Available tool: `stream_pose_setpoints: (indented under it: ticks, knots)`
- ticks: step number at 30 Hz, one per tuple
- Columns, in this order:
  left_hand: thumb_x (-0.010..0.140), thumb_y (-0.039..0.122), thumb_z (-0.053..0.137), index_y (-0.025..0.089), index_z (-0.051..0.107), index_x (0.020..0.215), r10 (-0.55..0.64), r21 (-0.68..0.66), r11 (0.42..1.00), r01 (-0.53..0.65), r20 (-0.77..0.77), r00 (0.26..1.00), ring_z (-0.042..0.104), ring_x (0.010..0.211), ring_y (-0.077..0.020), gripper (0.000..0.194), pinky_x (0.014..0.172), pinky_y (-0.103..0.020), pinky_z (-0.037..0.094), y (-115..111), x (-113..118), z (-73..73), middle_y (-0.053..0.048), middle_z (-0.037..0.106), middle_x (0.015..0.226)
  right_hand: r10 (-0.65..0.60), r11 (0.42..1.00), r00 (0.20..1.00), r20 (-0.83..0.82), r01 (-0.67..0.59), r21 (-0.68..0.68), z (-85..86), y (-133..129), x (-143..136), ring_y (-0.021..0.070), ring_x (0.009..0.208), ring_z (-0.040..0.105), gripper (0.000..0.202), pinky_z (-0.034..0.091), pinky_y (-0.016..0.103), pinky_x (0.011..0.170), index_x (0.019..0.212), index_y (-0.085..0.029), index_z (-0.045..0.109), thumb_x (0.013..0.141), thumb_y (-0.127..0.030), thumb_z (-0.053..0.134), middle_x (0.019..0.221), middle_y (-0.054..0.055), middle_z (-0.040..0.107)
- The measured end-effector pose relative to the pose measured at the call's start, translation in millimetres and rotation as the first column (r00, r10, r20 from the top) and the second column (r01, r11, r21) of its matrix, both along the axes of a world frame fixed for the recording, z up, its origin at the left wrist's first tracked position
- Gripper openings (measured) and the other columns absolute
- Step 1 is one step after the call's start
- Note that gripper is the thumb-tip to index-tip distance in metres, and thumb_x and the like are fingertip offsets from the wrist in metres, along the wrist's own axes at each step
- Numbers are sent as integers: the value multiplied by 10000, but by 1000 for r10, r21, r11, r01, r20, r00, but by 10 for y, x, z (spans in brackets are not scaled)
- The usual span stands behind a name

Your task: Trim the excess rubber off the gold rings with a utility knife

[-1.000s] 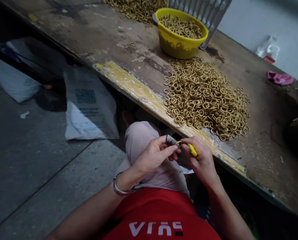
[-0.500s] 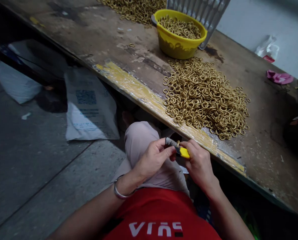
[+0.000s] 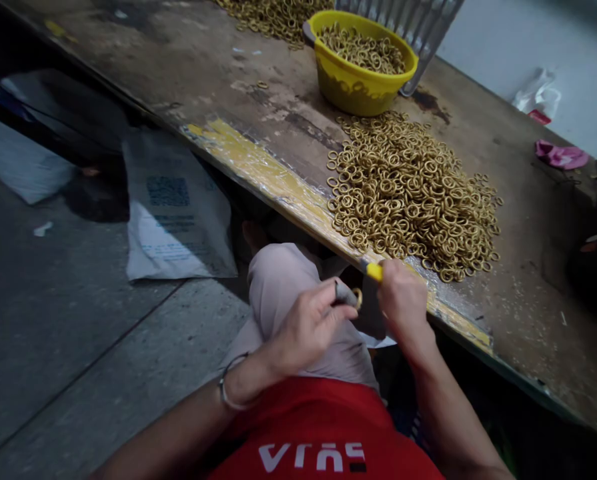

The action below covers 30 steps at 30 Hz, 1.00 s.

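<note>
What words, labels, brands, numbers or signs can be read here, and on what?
Shirt: large white letters, stylised; no sure reading.
Sack: blue code-like square and lines of blue print, too small and blurred to read.
No other lettering made out.

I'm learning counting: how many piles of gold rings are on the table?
2: a near pile beside the yellow bowl, and a far pile cut by the top edge. More may be hidden.

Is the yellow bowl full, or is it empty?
Filled, but not brimming: rings lie inside the bowl, and some of its yellow inside shows bare above them.
</note>
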<state>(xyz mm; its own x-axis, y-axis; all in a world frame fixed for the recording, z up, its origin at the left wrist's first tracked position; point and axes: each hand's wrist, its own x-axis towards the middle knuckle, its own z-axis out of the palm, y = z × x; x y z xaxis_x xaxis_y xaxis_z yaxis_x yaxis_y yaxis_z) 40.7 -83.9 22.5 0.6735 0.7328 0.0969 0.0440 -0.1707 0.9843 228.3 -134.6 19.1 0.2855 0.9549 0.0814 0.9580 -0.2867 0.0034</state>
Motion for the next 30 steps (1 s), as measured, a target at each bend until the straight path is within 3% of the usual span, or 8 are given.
stream_pose_setpoints:
  ticks: [2, 6, 10, 15, 18, 20, 24, 30]
  knots:
    - [908, 166, 529, 172, 564, 772, -68, 22, 998, 67, 26, 997, 533, 729, -147, 141, 688, -266, 431, -27, 6, -25, -13, 575, 774, -56, 998, 998, -12, 56, 40, -14, 98, 126, 189, 665, 574, 234, 292, 302, 580, 921, -155, 664, 864, -8, 490, 834, 86, 674]
    - [898, 173, 571, 180, 540, 754, -42, 37, 998, 45, -91, 995, 538, 733, -166, 147, 697, -291, 427, -30, 87, -230, -16, 578, 760, 119, 982, 985, -124, -97, 165, -42, 254, 163, 198, 775, 609, 193, 366, 283, 642, 1009, -178, 676, 889, -103, 545, 935, 74, 672]
    - [878, 190, 631, 201, 496, 801, -46, 16, 999, 51, -217, 975, 541, 705, -169, 157, 659, -293, 406, -1, 174, -421, 4, 587, 761, 135, 986, 980, -144, -118, 119, -97, 379, 57, 181, 727, 582, 203, 346, 280, 606, 999, -196, 686, 881, -107, 547, 958, 66, 658]
    - [879, 196, 652, 215, 459, 764, -55, 55, 996, 72, -259, 964, 516, 656, -159, 226, 611, -280, 371, 85, 203, -500, 25, 550, 723, 178, 963, 947, -268, -111, 247, -95, 445, 171, 169, 703, 539, 128, 350, 280, 627, 853, -188, 655, 899, -160, 539, 831, 46, 622]
    - [888, 174, 632, 211, 445, 703, -10, 123, 992, 41, -244, 970, 527, 686, -165, 266, 643, -284, 379, 138, 237, -535, 16, 544, 716, 146, 940, 891, -430, 11, 342, -21, 432, 284, 137, 612, 455, 233, 329, 272, 601, 699, -201, 578, 918, -277, 559, 676, -7, 537]
    - [884, 158, 631, 208, 462, 735, 15, 105, 994, 11, -241, 971, 550, 686, -165, 231, 643, -280, 382, 151, 270, -545, 16, 568, 719, 109, 938, 798, -593, 115, 326, 36, 413, 325, 118, 569, 405, 290, 315, 260, 569, 656, -202, 549, 912, -337, 576, 610, -34, 476]
    - [889, 156, 631, 207, 491, 818, 37, 45, 999, -28, -213, 976, 566, 644, -151, 165, 604, -262, 378, 150, 309, -522, 30, 599, 705, 59, 943, 482, -874, 261, 208, 115, 363, 326, 97, 500, 365, 357, 288, 243, 485, 653, -201, 551, 879, -465, 632, 536, -53, 439]
    - [888, 208, 673, 193, 509, 709, -127, 132, 979, 154, -194, 973, 578, 678, -151, 244, 630, -260, 402, 115, 339, -528, 9, 614, 725, 63, 944, 174, -983, 309, 116, 147, 287, 325, 74, 441, 351, 402, 268, 215, 414, 678, -200, 554, 824, -539, 714, 514, -61, 447]
